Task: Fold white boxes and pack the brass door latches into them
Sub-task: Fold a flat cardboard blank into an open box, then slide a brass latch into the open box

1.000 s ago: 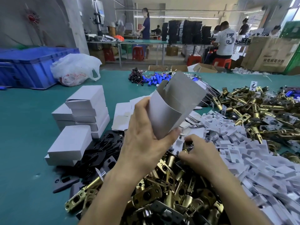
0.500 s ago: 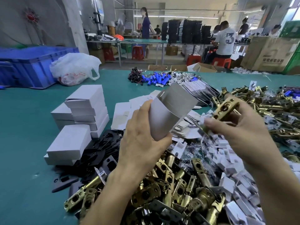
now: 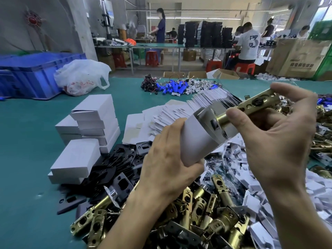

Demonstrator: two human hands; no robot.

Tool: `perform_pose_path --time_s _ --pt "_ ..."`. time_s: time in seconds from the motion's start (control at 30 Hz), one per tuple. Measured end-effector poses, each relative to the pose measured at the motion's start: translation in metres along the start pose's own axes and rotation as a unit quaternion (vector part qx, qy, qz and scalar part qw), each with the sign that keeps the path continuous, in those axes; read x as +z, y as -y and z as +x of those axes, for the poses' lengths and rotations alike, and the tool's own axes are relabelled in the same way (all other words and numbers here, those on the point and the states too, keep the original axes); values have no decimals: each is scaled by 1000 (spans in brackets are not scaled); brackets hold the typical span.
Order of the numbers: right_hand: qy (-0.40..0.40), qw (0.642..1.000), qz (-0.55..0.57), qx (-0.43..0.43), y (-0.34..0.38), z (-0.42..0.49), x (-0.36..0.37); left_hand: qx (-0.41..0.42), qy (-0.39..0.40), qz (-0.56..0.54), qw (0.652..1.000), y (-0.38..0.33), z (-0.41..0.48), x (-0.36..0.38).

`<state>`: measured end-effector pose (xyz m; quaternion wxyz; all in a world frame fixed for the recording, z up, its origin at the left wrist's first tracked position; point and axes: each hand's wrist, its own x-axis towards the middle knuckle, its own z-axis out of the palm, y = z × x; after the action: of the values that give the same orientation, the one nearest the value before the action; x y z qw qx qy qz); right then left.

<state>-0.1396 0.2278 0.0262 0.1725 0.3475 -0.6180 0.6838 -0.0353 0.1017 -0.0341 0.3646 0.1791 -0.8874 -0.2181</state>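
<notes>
A left hand [image 3: 167,164] holds a box [image 3: 199,135] over a table [image 3: 27,177], its open end tilted up to the right. A right hand [image 3: 280,141], just right of it, holds a latch [image 3: 249,106] whose lower end sits at the box's opening. Under both hands lies a heap of latches [image 3: 206,212]. Left of the heap are flat plates [image 3: 116,164], and left of those, stacks of closed boxes [image 3: 93,119]. Behind the held box lies a fanned row of flat cards [image 3: 176,112]. Right of the heap is a pile of small card pieces [image 3: 314,191]. Far left on the table, a crate [image 3: 36,74] with a bag [image 3: 80,76] beside it.
</notes>
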Motion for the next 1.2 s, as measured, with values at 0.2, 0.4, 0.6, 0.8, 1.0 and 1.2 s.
perform_pose_path --time_s 0.2,0.4,0.6,0.8,1.0,1.2 --pt "-25 999 -2 -41 0 2 4 14 15 -22 1000 -4 -2 3" --pt "58 997 -5 -42 0 -1 5 9 -1 -57 998 -3 -3 4" --pt "115 987 -100 -56 -6 -3 7 -17 -18 -99 995 1 -1 8" --pt "48 992 -109 -47 -2 -3 8 -48 -95 -136 985 5 2 6" --pt "250 956 -36 151 -4 -13 16 -84 -156 -198 964 2 2 4" --pt "255 959 -24 120 -15 -18 26 -80 -94 -267 956 4 3 5"
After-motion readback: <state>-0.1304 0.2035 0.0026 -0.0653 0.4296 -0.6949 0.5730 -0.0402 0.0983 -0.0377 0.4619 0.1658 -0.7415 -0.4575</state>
